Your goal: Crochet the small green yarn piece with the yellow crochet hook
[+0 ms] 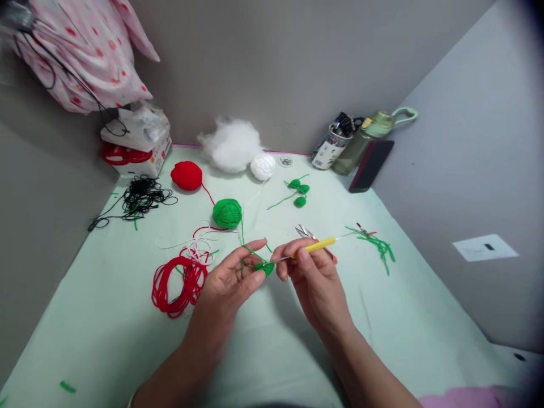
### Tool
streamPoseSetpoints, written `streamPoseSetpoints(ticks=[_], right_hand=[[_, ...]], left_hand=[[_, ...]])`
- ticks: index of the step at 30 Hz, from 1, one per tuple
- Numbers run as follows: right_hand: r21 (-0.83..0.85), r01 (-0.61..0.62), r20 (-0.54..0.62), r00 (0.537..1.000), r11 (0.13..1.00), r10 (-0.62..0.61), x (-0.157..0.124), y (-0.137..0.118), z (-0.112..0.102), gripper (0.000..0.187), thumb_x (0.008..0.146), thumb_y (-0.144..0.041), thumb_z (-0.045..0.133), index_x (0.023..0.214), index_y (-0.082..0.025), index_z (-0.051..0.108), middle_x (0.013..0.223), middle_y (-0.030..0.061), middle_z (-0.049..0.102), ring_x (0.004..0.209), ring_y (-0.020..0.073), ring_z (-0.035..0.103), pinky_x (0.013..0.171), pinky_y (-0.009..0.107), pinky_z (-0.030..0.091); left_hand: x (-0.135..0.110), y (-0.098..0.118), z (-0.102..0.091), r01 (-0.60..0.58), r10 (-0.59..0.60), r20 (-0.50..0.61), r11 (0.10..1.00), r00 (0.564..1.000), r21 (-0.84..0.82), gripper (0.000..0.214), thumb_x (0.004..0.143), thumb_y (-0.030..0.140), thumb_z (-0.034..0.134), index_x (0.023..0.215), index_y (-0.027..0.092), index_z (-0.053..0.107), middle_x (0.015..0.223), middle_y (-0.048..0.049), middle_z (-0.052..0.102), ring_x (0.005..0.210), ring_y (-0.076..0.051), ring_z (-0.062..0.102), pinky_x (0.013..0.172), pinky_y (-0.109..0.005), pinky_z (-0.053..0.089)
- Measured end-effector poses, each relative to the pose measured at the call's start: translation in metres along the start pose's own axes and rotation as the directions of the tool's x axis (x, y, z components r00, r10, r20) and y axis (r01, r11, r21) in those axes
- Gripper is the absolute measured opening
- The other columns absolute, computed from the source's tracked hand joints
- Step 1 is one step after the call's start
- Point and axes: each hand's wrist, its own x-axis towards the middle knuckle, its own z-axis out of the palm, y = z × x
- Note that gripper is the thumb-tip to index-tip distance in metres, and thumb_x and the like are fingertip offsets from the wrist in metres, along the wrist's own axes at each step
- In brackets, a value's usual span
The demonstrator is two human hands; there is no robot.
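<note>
My left hand [236,275] pinches a small green crochet piece [266,268] between thumb and fingers. Green yarn runs over its raised index finger from the green yarn ball [227,213] behind it. In my right hand [312,272] is a crochet hook [317,246] with a yellow handle, held like a pen. The hook's metal tip reaches left to the green piece and touches it. Scissors [305,231] lie on the table behind my right hand, their handles partly hidden by it.
Red yarn ball [186,175], white yarn ball [263,166] and fluffy stuffing [232,144] lie at the back. Loose red yarn [178,286] and black cord [142,198] lie left. Small green crocheted pieces [300,201], green scraps [378,243], a pen cup [329,148], bottle [351,153] and phone [371,166] are right.
</note>
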Motion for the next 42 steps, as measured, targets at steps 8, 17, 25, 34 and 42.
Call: streamPoseSetpoints(ticks=[8, 17, 25, 34, 42], right_hand=[[-0.074, 0.108, 0.068, 0.992, 0.991, -0.103, -0.0037, 0.0001, -0.0015, 0.025, 0.104, -0.042, 0.064, 0.092, -0.022, 0.073, 0.090, 0.0042, 0.078, 0.066, 0.0146, 0.068, 0.067, 0.031, 0.056], [0.008, 0.029, 0.063, 0.998, 1.000, -0.030, -0.0018, -0.0013, -0.0027, 0.025, 0.103, -0.043, 0.066, 0.091, -0.022, 0.072, 0.087, 0.0035, 0.078, 0.064, 0.0130, 0.068, 0.066, 0.028, 0.055], [0.052, -0.053, 0.065, 0.997, 0.997, 0.050, -0.0021, 0.0074, -0.0011, 0.025, 0.101, -0.047, 0.069, 0.097, -0.023, 0.077, 0.085, 0.0024, 0.076, 0.060, 0.0107, 0.062, 0.062, 0.026, 0.052], [-0.033, 0.070, 0.086, 0.994, 0.997, -0.067, -0.0071, 0.0073, -0.0040, 0.021, 0.104, -0.040, 0.066, 0.100, -0.027, 0.081, 0.091, 0.0025, 0.079, 0.068, 0.0117, 0.066, 0.069, 0.027, 0.053], [-0.055, 0.098, 0.090, 0.992, 0.994, -0.093, -0.0062, 0.0072, -0.0042, 0.020, 0.104, -0.040, 0.067, 0.100, -0.026, 0.082, 0.093, 0.0024, 0.080, 0.071, 0.0111, 0.067, 0.070, 0.025, 0.055]], left_hand=[[0.0006, 0.0025, -0.0017, 0.007, -0.007, -0.009, 1.000, 1.000, -0.011, 0.035, 0.078, 0.027, 0.088, 0.113, 0.030, 0.086, 0.088, -0.0001, 0.065, 0.083, -0.015, 0.056, 0.079, -0.025, 0.046], [0.0023, 0.0048, -0.0022, -0.029, 0.025, 0.057, 0.998, 0.998, 0.055, 0.031, 0.087, 0.035, 0.084, 0.117, 0.027, 0.083, 0.077, 0.0045, 0.059, 0.057, -0.008, 0.045, 0.062, -0.026, 0.038], [0.0034, -0.0024, -0.0010, 0.009, -0.003, 0.117, 0.999, 0.993, -0.045, 0.035, 0.092, 0.037, 0.080, 0.124, 0.025, 0.078, 0.086, 0.0007, 0.069, 0.079, -0.016, 0.067, 0.086, -0.031, 0.051], [0.0049, -0.0018, -0.0020, -0.006, 0.012, 0.118, 0.998, 0.993, -0.055, 0.036, 0.084, 0.030, 0.088, 0.119, 0.028, 0.081, 0.087, 0.0006, 0.071, 0.080, -0.013, 0.066, 0.084, -0.027, 0.053], [0.0049, 0.0001, -0.0026, -0.014, 0.014, 0.044, 1.000, 0.999, 0.007, 0.039, 0.079, 0.028, 0.091, 0.117, 0.026, 0.083, 0.083, 0.0019, 0.067, 0.060, -0.007, 0.045, 0.054, -0.019, 0.037]])
